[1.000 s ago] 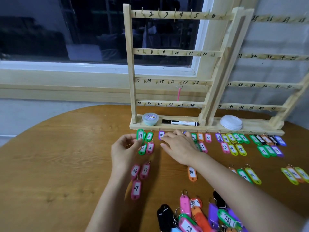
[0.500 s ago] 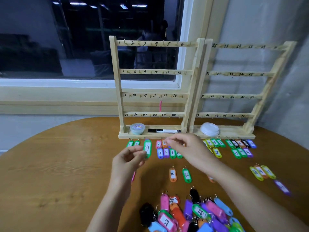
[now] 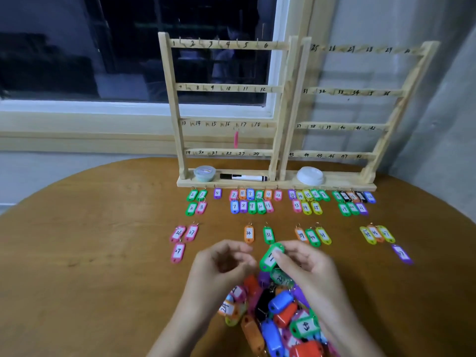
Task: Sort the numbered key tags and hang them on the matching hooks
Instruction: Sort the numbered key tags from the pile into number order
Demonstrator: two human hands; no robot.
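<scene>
Since 0.5 s ago both hands have pulled back from the sorted rows toward the near edge of the table (image 3: 90, 253), and the green tag (image 3: 268, 261) has gone from the L hand (image 3: 224, 266) to the R hand (image 3: 306, 266).

Nearest, at the near edge, is the unsorted pile (image 3: 280, 313) of mixed-colour tags, w/ both forearms over it. Just above the pile the R hand pinches the green tag by its upper end. A fingertip hides part of the label, so it reads 17 or maybe 11. The L hand sits just beside it w/ fingers curled. I cannot tell if it touches the tag or holds anything.

Mid-table lie the sorted tags (image 3: 252, 206), in short rows by number. At the far edge stands the wooden rack (image 3: 175, 112), hooks numbered 1 to 48. Only a pink tag (image 3: 236, 139) hangs on it, at approx hook 17. Its base carries a tub (image 3: 204, 173), a marker (image 3: 243, 177) and a white lid (image 3: 309, 175).

Risks:
- Misreading the half-covered number could send the tag to the wrong row or hook.
- Hook 17 looks taken already.
- A forearm dragging thru the pile could push loose tags into the sorted rows.
- A light pinch could drop the tag back into the pile.
</scene>
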